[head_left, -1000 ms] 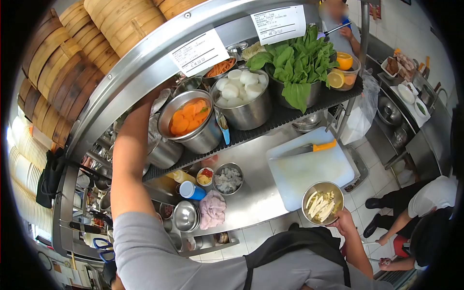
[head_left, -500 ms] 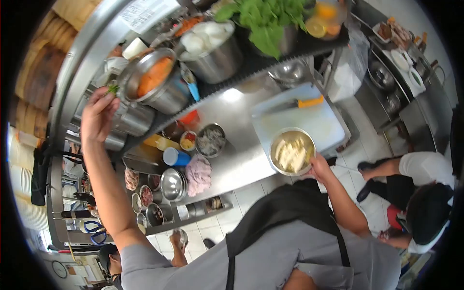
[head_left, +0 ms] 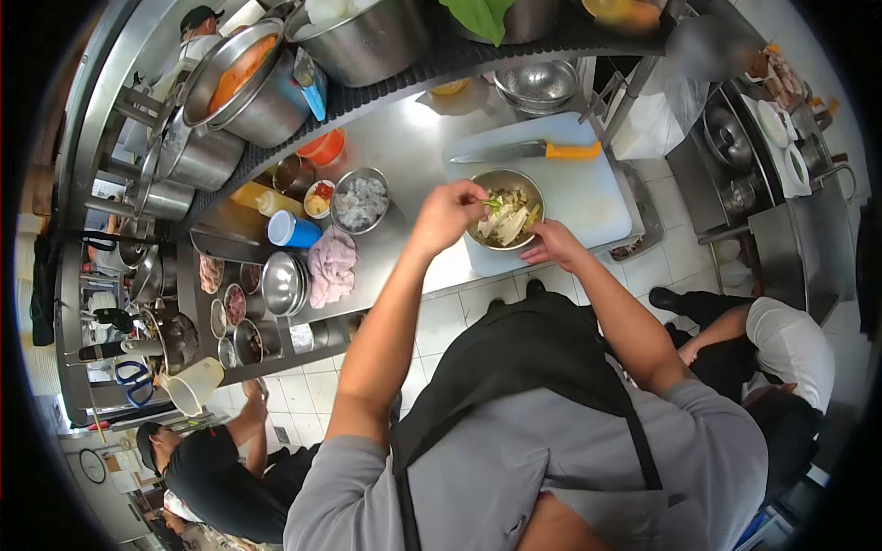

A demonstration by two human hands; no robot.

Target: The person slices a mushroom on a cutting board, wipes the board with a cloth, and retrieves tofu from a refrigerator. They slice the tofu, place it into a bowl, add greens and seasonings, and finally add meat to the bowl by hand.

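My left hand (head_left: 452, 217) is over the left rim of a steel bowl (head_left: 538, 195), its fingers pinched on a small green herb sprig (head_left: 494, 204). Pale sliced pieces (head_left: 503, 226) and darker bits lie in the bowl. At the bowl's lower right, my right hand (head_left: 555, 246) has its fingers spread, the fingertips by the rim. The bowl stands on the near left part of a pale cutting board (head_left: 588, 197). Behind it on the board lies a knife with an orange handle (head_left: 571, 151).
Left of the board are a bowl of translucent pieces (head_left: 361, 200), a pink cloth (head_left: 332, 266), a blue-lidded container (head_left: 294, 230) and stacked steel bowls (head_left: 283, 283). Large pots (head_left: 360, 46) line the shelf above. One person (head_left: 220, 477) is at lower left, another (head_left: 790, 340) at right.
My left hand has come down from the shelf to the bowl with the sprig. The bowl now stands on the board, and my right hand has opened beside it. The view has shifted.
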